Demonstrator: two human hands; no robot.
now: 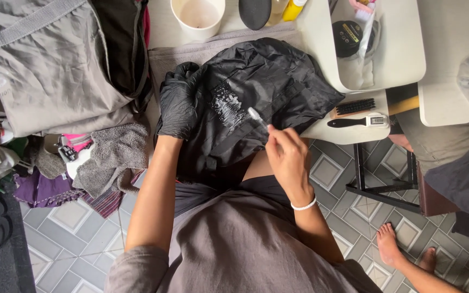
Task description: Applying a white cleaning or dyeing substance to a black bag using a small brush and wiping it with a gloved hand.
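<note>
Indoors, gloved left hand grips black bag; right hand pinches perhaps toothbrush; tiled floor.

Round black tin in white tray.

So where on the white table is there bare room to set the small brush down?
Bare table lies right of the tray, and a sliver between cup and grey bag. The black bag fills the middle under both hands, left hand, right hand; two brushes crowd the near corner.
</note>
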